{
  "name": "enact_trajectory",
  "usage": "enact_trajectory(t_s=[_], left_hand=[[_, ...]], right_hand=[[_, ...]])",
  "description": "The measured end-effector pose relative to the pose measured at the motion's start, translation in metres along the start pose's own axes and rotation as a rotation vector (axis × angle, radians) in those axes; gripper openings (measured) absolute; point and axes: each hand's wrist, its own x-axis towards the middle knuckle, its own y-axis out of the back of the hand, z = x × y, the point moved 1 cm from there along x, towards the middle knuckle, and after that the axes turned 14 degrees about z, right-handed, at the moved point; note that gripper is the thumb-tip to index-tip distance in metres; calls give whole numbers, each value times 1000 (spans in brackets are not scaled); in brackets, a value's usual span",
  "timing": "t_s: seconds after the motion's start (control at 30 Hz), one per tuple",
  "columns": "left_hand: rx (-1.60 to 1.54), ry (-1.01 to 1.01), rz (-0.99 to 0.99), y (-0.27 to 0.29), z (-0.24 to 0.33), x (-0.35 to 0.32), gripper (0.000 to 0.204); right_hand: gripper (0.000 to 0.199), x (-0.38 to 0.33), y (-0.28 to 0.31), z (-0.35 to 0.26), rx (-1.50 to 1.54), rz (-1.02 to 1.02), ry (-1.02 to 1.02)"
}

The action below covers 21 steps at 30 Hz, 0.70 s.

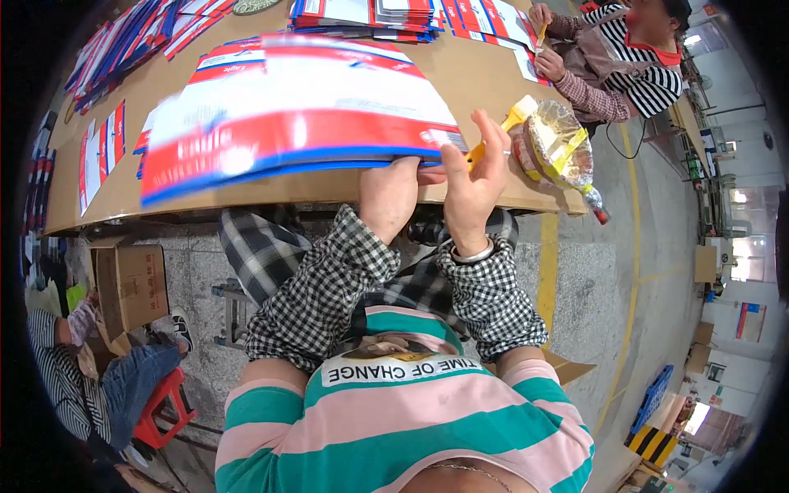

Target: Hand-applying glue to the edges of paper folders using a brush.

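My left hand grips the near edge of a large flat printed carton sheet, white with red and blue bands, which is blurred and lifted off the cardboard-covered table. Just to its right, my right hand pinches a small yellow tool between thumb and fingers, close to the sheet's right corner. A silver bangle sits on my right wrist.
Stacks of similar printed sheets lie at the table's far side and left. A wrapped bundle in clear plastic sits at the right edge. Another person works across the table; someone sits at lower left by a red stool and cardboard box.
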Motion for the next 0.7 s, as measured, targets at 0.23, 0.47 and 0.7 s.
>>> enact_trajectory(t_s=[0.23,0.47,0.7], left_hand=[[1323,-1200,6,28,-31,23,20],[345,-304,-7,11,13,28,16],[132,-118,-137,-14,52,80,21]], right_hand=[[76,4,-15,-14,-3,-219,117],[67,8,-11,-12,38,-228,83],[47,28,7,-8,10,90,-94]])
